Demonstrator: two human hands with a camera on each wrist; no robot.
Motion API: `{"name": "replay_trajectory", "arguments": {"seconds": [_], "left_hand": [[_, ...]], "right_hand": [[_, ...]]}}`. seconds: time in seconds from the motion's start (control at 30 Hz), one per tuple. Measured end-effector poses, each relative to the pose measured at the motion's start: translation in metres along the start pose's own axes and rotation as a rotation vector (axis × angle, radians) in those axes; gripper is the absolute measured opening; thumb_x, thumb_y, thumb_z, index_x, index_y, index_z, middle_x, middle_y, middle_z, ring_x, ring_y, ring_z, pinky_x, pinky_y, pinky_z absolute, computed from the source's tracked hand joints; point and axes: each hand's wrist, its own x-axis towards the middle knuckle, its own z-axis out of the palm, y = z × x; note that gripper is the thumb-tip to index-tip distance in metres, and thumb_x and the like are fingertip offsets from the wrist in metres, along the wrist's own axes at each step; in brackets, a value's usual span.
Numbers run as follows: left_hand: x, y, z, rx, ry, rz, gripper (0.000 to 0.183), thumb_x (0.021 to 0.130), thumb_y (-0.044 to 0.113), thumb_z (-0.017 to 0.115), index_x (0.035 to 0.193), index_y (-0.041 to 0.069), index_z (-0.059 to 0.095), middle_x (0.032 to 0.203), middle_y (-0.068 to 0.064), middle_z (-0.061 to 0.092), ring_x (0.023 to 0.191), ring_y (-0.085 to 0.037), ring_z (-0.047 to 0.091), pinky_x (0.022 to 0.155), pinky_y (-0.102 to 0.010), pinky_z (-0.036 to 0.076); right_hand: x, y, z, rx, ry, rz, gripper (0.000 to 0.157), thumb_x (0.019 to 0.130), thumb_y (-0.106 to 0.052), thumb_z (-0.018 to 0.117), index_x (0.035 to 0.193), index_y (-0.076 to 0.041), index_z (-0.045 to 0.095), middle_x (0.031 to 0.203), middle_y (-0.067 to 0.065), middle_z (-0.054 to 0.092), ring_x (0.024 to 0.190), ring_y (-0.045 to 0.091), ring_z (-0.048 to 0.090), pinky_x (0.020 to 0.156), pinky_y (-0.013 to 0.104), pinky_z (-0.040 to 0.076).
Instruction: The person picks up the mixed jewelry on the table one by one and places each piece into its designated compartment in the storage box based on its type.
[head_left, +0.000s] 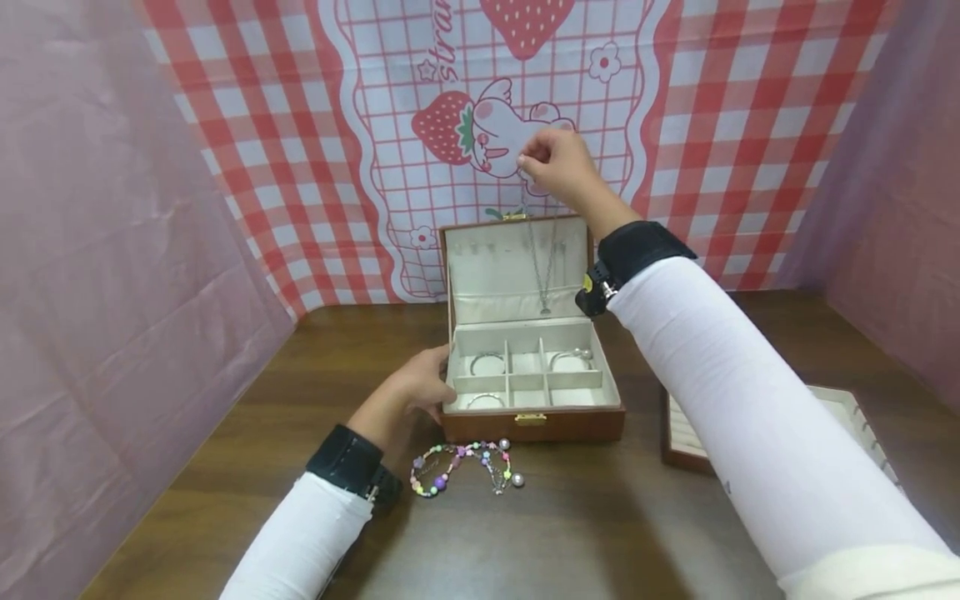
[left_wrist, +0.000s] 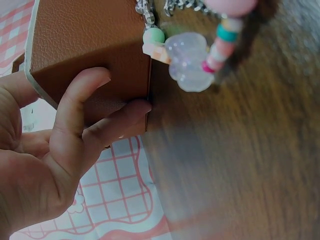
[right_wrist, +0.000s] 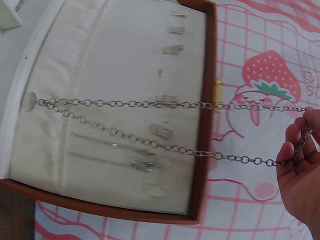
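A silver chain necklace (right_wrist: 115, 104) hangs in a long loop from my right hand (head_left: 558, 167), which pinches its top end between thumb and fingers. Its small pendant (head_left: 546, 311) dangles before the raised lid of a brown jewelry box (head_left: 573, 423). The lid's cream lining (right_wrist: 125, 55) has a row of small tabs, and two thin chains (right_wrist: 110, 145) hang there. My left hand (head_left: 416, 379) grips the box's left wall, with fingers (left_wrist: 75, 100) against the brown outside. Bracelets (head_left: 487, 363) lie in some of the cream compartments.
Colorful beaded jewelry (head_left: 461, 452) lies on the wooden table (head_left: 555, 533) just before the box. A cream-lined tray (head_left: 686, 450) sits at the right, partly hidden under my right sleeve. A red-checked strawberry cloth (head_left: 277, 133) hangs behind.
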Motion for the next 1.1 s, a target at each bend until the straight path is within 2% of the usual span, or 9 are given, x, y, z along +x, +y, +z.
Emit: {"name": "replay_trajectory", "arguments": {"seconds": [0.13,0.3,0.4,0.5,0.67,0.77,0.87,0.97,1.1], "left_hand": [[-0.001,0.0,0.0,-0.009,-0.004,0.0,0.092,0.066,-0.021,0.059,0.15,0.005,0.034,0.14,-0.028,0.045,0.075,-0.036,0.066,0.046,-0.045,0.056],[-0.001,0.0,-0.002,0.0,-0.008,0.0,0.098,0.065,-0.02,0.059,0.154,0.006,0.026,0.141,-0.029,0.045,0.068,-0.033,0.065,0.047,-0.046,0.056],[-0.001,0.001,-0.003,0.001,-0.01,0.001,0.1,0.066,-0.02,0.059,0.155,0.008,0.023,0.14,-0.029,0.045,0.066,-0.033,0.065,0.047,-0.046,0.056],[-0.001,0.001,-0.004,0.001,-0.01,0.002,0.099,0.065,-0.019,0.059,0.154,0.008,0.026,0.139,-0.029,0.046,0.069,-0.033,0.065,0.047,-0.046,0.056],[0.001,-0.002,-0.003,0.0,-0.005,-0.004,0.095,0.065,-0.019,0.06,0.152,0.009,0.032,0.138,-0.027,0.048,0.074,-0.033,0.066,0.047,-0.046,0.057],[0.001,-0.003,-0.002,-0.003,0.001,-0.001,0.095,0.065,-0.019,0.06,0.152,0.008,0.032,0.139,-0.027,0.047,0.074,-0.033,0.066,0.048,-0.046,0.057],[0.0,-0.004,-0.001,-0.022,-0.003,-0.001,0.097,0.065,-0.02,0.059,0.153,0.008,0.029,0.139,-0.028,0.047,0.072,-0.034,0.066,0.048,-0.047,0.057],[-0.001,-0.004,-0.001,-0.033,-0.011,0.0,0.097,0.065,-0.02,0.058,0.153,0.008,0.027,0.138,-0.03,0.047,0.071,-0.035,0.066,0.048,-0.048,0.057],[0.001,-0.006,-0.003,-0.038,-0.014,0.017,0.094,0.066,-0.018,0.058,0.152,0.008,0.03,0.135,-0.03,0.048,0.072,-0.035,0.066,0.048,-0.047,0.056]], "right_hand": [[-0.004,0.011,0.011,-0.004,-0.018,0.005,0.022,0.098,-0.018,0.058,0.107,0.002,0.063,0.094,0.009,0.059,0.082,0.016,0.051,0.07,0.026,0.043],[-0.013,0.027,0.028,-0.021,-0.064,0.053,0.023,0.099,-0.019,0.057,0.107,0.001,0.064,0.099,0.012,0.06,0.087,0.021,0.052,0.073,0.03,0.045],[-0.016,0.033,0.036,-0.039,-0.07,0.04,0.021,0.097,-0.017,0.061,0.102,0.002,0.066,0.098,0.015,0.063,0.087,0.025,0.055,0.074,0.035,0.046],[-0.019,0.035,0.043,-0.078,-0.084,0.025,0.019,0.095,-0.016,0.063,0.101,0.002,0.068,0.099,0.017,0.064,0.09,0.027,0.057,0.078,0.038,0.049],[-0.024,0.037,0.05,-0.288,-0.096,-0.09,0.019,0.095,-0.015,0.061,0.101,0.001,0.069,0.099,0.016,0.068,0.09,0.029,0.061,0.081,0.041,0.051],[-0.027,0.039,0.054,-0.482,-0.083,-0.211,0.017,0.095,-0.012,0.058,0.09,0.001,0.067,0.088,0.016,0.067,0.08,0.03,0.061,0.074,0.042,0.051],[-0.032,0.043,0.057,-0.614,-0.06,-0.284,0.019,0.094,-0.009,0.057,0.079,0.001,0.062,0.077,0.016,0.065,0.07,0.031,0.06,0.066,0.044,0.051],[-0.035,0.045,0.06,-0.649,-0.032,-0.294,0.019,0.093,-0.007,0.058,0.076,0.002,0.06,0.074,0.018,0.064,0.067,0.035,0.061,0.062,0.046,0.052],[-0.035,0.047,0.061,-0.648,0.002,-0.308,0.016,0.09,-0.003,0.058,0.077,0.004,0.062,0.077,0.021,0.065,0.071,0.038,0.064,0.065,0.048,0.054]]}}
